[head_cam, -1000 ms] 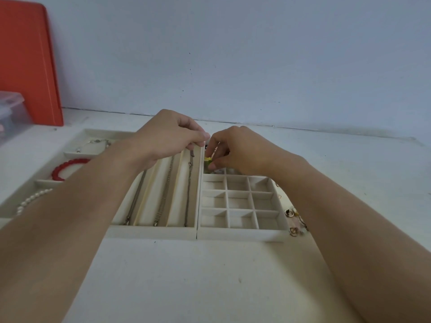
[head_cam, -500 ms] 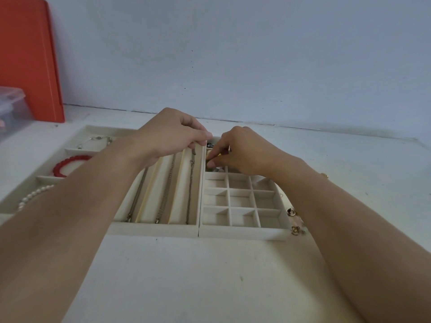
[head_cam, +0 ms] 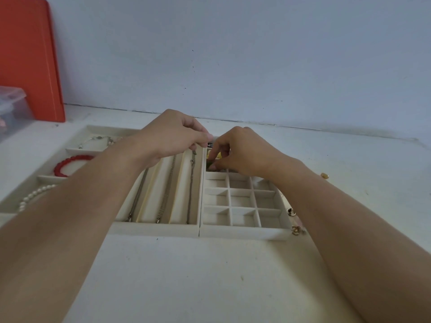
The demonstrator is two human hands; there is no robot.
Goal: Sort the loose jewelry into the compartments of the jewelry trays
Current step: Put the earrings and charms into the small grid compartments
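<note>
A small yellow piece (head_cam: 218, 155) sits in the far-left cell of the grid tray (head_cam: 242, 234); its shape and axis are too hidden to tell. The right hand (head_cam: 242, 152) has fingers curled down into that cell, tips touching the pieces there; whether it pinches one I cannot tell. The left hand (head_cam: 172, 138), fingers curled, pinches the far end of a chain (head_cam: 190, 194), which runs lengthwise, near to far, in its slot of the chain tray (head_cam: 154, 229).
</note>
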